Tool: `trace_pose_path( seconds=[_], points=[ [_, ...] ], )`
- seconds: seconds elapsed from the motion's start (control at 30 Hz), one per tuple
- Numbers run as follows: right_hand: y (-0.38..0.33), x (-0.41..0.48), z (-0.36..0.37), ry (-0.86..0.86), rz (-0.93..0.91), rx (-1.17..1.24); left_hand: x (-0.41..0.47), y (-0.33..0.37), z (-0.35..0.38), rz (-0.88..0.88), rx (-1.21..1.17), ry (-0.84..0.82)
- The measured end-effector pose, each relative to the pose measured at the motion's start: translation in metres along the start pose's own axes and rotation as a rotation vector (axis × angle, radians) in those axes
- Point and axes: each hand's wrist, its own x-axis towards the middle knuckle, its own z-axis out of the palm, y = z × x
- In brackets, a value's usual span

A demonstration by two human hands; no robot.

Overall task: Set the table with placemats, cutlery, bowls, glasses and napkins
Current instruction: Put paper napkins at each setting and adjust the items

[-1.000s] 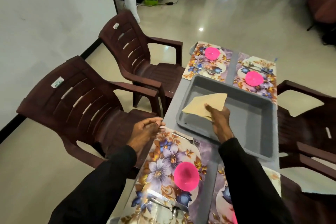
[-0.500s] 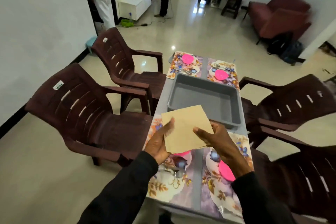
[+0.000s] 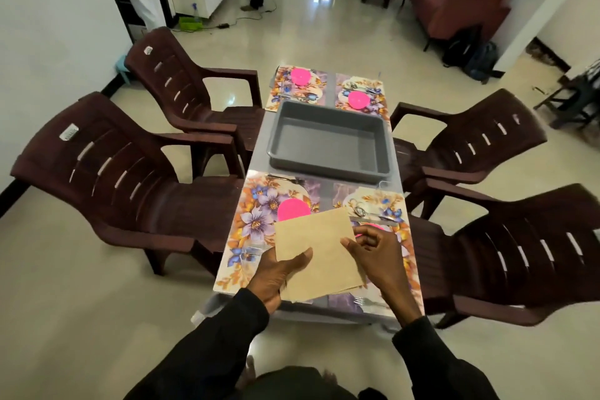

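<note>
Grey tray (image 3: 328, 169) centre, 4 chairs (image 3: 107, 153) alongside

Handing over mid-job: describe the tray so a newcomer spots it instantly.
Find the narrow table flanked by four brown chairs. At its centre, between the floral placemats, sits the grey tray: plain, deep-sided, rectangular, while its neighbours are flowered or pink.

On your left hand (image 3: 276, 273), the fingers are hidden beneath the napkins (image 3: 316, 253); sheet count cannot be determined. Just beyond those fingers, the napkins cover part of the near pink bowl (image 3: 292, 209); your right hand (image 3: 373, 253) covers most of the second pink bowl (image 3: 373, 226).
</note>
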Motion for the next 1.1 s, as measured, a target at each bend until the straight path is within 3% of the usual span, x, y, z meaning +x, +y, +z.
trace_pose_path(
  seconds=[0.2, 0.57, 0.77, 1.0, 1.1],
  points=[
    [0.011, -0.016, -0.046, 0.056, -0.093, -0.068, -0.011, -0.035, 0.043, -0.029, -0.087, 0.042],
    [0.054, -0.018, -0.125, 0.022, -0.098, 0.075, -0.024, -0.091, 0.107, -0.041, -0.132, -0.007],
    [0.059, -0.023, -0.147, 0.116, -0.142, 0.125, -0.02, -0.098, 0.128, -0.063, -0.136, 0.01],
    [0.055, -0.02, -0.163, -0.133, 0.095, 0.306, -0.016, -0.1, 0.136, -0.076, 0.004, -0.009],
    [0.053, -0.018, -0.166, -0.162, 0.12, 0.295, -0.015, -0.098, 0.135, -0.079, 0.018, -0.004]
  ],
)
